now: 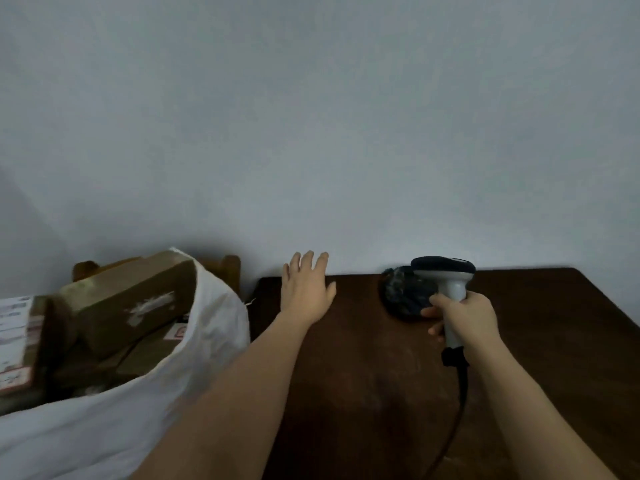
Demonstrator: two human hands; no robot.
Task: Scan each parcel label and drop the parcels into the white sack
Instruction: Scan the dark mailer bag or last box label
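The white sack (104,427) stands open at the lower left, beside the dark wooden table (363,393). Several brown cardboard parcels fill it; the topmost parcel (135,299) lies tilted with torn label scraps on its side, and a parcel with a white label (17,344) shows at the left edge. My left hand (306,289) is stretched out over the table's far left corner, fingers straight and empty. My right hand (460,318) grips the white handle of a barcode scanner (445,275), its dark head pointing away toward the wall.
A dark crumpled bundle (403,296) lies on the table just behind the scanner. The scanner's black cable (459,407) runs down across the table toward me. A wooden chair back (228,271) stands behind the sack. A plain grey wall rises behind everything.
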